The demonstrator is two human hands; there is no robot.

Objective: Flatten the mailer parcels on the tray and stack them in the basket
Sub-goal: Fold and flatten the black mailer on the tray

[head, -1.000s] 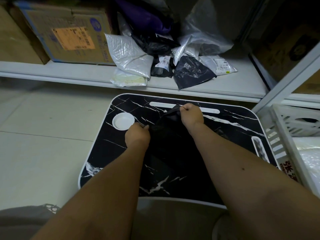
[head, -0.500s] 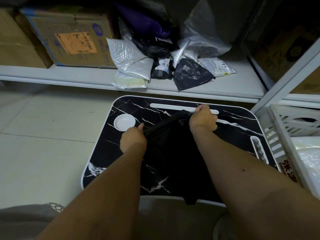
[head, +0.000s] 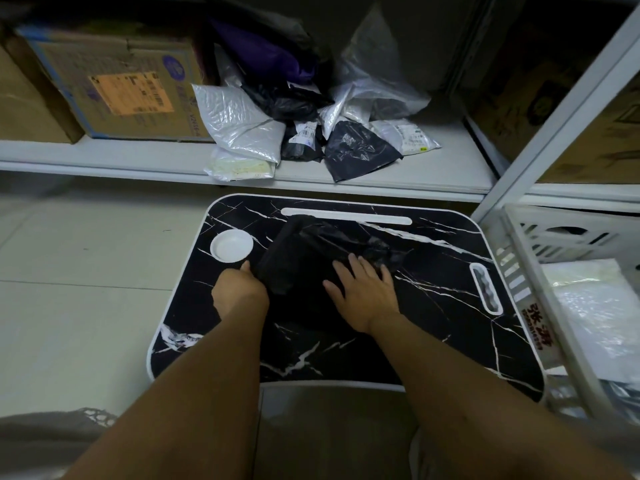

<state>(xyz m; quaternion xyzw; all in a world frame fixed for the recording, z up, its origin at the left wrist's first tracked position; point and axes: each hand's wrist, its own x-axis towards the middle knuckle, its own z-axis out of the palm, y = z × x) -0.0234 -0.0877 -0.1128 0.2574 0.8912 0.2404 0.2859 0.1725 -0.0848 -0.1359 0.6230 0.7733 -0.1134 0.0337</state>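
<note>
A black mailer parcel (head: 304, 251) lies crumpled on the black marble-patterned tray (head: 433, 299), hard to tell apart from the dark surface. My left hand (head: 239, 292) grips the parcel's left edge, its fingers tucked under the plastic. My right hand (head: 363, 292) lies flat on the parcel with fingers spread, pressing it down. The white slatted basket (head: 519, 282) stands to the right of the tray and holds a white mailer (head: 595, 306).
A low white shelf (head: 415, 174) behind the tray carries a heap of silver, white and black mailers (head: 311, 133) and a cardboard box (head: 114, 84). A white round cup recess (head: 231, 245) sits in the tray's left corner. Tiled floor lies to the left.
Both hands held the black parcel up by its top edge; now it lies on the tray. My right hand has let go and presses flat on it, while my left moved to its left side.
</note>
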